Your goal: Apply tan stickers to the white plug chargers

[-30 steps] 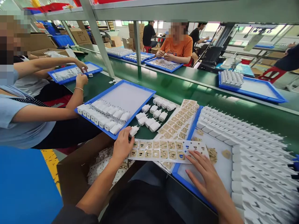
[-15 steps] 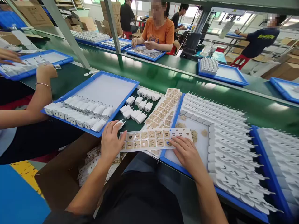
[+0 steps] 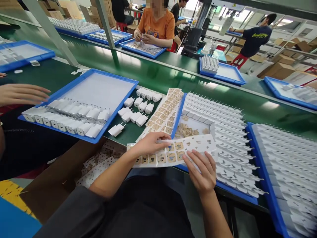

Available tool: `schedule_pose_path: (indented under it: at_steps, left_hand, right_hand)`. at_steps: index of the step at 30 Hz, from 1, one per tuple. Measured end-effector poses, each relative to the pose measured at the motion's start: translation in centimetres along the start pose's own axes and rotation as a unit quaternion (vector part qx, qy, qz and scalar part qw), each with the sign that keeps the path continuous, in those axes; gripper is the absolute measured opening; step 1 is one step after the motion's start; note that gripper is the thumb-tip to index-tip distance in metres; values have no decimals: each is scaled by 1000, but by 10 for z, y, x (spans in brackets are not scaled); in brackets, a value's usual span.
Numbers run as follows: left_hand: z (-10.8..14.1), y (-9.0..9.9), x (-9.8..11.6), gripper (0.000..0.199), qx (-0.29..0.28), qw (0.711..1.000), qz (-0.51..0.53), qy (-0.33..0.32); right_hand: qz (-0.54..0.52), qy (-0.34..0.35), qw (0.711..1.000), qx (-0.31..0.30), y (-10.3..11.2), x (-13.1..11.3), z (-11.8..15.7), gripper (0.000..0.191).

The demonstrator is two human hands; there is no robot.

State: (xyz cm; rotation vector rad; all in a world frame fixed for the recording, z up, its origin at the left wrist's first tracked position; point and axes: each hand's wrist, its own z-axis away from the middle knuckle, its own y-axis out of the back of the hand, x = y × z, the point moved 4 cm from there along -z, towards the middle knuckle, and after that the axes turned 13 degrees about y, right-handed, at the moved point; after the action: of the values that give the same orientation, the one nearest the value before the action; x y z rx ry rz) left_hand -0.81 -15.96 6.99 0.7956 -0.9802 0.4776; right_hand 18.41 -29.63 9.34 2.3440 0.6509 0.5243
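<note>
A long white sticker sheet [image 3: 158,162] with rows of tan square stickers lies across my front, its right end tilted up. My right hand [image 3: 201,170] holds that end by its lower edge, fingers on the face where several places are bare of stickers. Over the sheet's middle, my left hand [image 3: 155,142] has thumb and fingers drawn together at the upper row; a sticker between the fingertips cannot be made out. More sticker sheets [image 3: 164,110] lie behind. One white plug charger [image 3: 116,129] lies on the green table, left of my hands.
On the left stands a blue-rimmed tray [image 3: 119,77] with white chargers. To the right, another blue tray [image 3: 178,115] holds rows of chargers and loose tan pieces [image 3: 187,130]. Below is a cardboard box [image 3: 54,178] of used sheets. A co-worker's hand [image 3: 22,94] reaches in at left.
My left hand has slid right from the sheet's left end to its middle. My right hand has shifted onto the lower right edge, and the sheet's right end has risen. The view has shifted.
</note>
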Motion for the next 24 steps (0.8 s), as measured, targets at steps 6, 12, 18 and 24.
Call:
schedule_pose_path:
  at_steps: [6,12,18,24]
  left_hand:
    - [-6,-2,2,44,-40,998,54,10]
    - [-26,0,47,36,-83,995,29,-51]
    - [-70,1,59,44,-171,984,35,-32]
    - [-90,-8,42,43,-233,971,52,-10]
  right_hand:
    - [-65,9,996,-64,13,0,1,44]
    - [-13,-22,999,-28,-4,36,-36,39]
    - [-32,-25,999,12,-32,68,-31,29]
    - [-39,-14,999,-2,-40,69,-20,23]
